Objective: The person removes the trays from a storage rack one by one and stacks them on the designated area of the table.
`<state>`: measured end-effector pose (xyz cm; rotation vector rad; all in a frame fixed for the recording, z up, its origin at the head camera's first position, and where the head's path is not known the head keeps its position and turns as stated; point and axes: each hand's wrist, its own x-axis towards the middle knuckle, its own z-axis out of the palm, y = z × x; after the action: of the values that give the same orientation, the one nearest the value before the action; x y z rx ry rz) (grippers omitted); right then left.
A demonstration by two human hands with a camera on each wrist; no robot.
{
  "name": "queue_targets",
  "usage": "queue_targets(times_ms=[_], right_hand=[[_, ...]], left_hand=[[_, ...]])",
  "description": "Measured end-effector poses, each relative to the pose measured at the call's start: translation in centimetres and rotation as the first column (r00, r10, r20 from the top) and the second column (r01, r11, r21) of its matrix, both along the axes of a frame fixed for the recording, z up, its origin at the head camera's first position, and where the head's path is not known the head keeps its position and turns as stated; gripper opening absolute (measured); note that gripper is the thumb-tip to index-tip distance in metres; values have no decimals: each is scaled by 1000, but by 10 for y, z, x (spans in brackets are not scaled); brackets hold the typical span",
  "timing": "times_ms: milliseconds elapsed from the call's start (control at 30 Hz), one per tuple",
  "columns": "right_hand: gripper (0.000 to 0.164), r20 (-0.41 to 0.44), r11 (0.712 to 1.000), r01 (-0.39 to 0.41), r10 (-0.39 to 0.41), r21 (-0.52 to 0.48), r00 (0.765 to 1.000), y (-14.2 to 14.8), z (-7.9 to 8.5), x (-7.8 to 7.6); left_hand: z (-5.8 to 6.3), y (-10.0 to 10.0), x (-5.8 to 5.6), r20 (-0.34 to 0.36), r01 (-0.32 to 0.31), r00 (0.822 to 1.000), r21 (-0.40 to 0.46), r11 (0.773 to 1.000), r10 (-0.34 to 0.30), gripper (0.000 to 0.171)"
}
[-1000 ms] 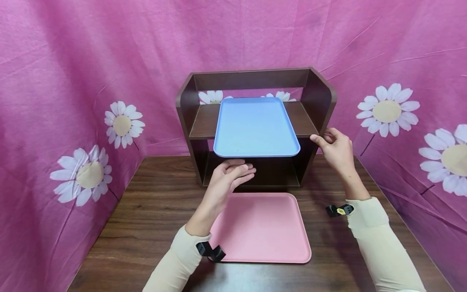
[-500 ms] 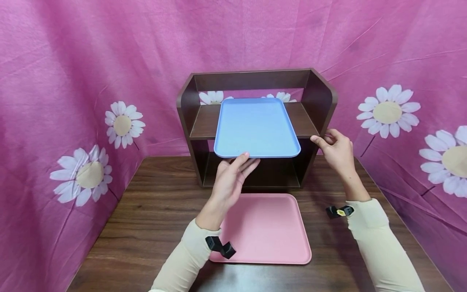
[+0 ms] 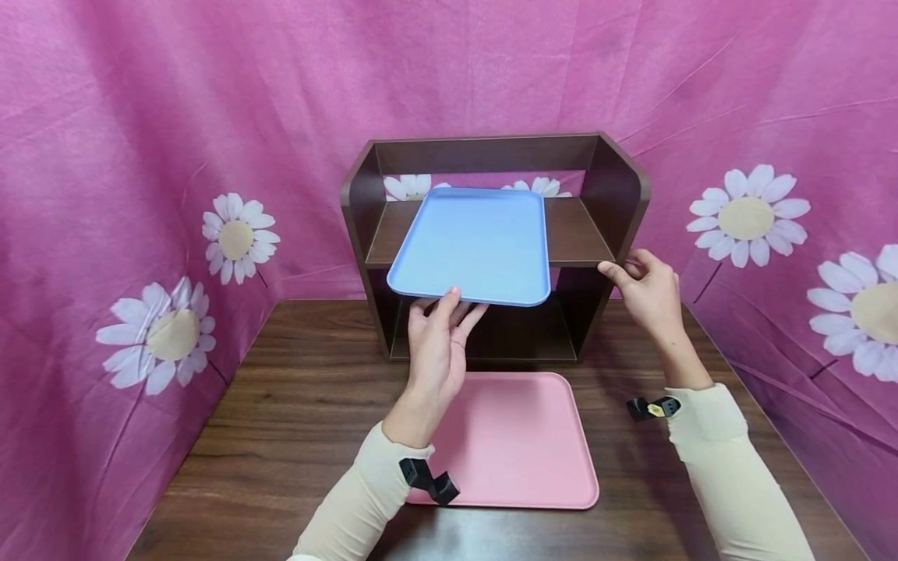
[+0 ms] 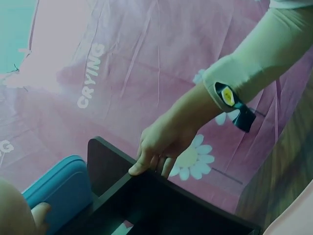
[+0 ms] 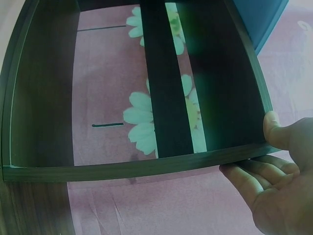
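A blue tray (image 3: 477,245) lies on the middle board of a dark brown shelf unit (image 3: 484,154), its near end jutting out past the front edge and turned a little. My left hand (image 3: 436,351) pinches that near rim, thumb on top and fingers underneath. In the left wrist view, part of the left thumb overlaps the blue tray (image 4: 66,188). My right hand (image 3: 651,292) grips the right side panel of the shelf unit where the middle board meets it. The right wrist view shows the right thumb on the front edge and the fingers behind the panel (image 5: 146,171).
A pink tray (image 3: 519,444) lies flat on the wooden table (image 3: 281,413) in front of the shelf unit, partly under the left forearm. Pink cloth with daisies (image 3: 745,216) hangs behind and at both sides.
My left hand has risen from below the blue tray and taken hold of its near rim. The tray's near end has swung to the left. My right hand stays on the side panel.
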<state>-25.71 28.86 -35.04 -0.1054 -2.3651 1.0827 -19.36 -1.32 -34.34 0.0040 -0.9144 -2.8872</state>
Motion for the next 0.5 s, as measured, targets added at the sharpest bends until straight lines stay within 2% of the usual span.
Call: queue_targets(times_ms=[233,500], right_hand=[[48,16,1000,-8,8,-3,1000,2,-1,-3],[48,20,1000,-9,9,-6,1000,2,-1,-2]], left_hand=[[0,1,-2,31,-64,998,35,997,63,38],[0,-2,1,38,-85,996,37,996,84,20]])
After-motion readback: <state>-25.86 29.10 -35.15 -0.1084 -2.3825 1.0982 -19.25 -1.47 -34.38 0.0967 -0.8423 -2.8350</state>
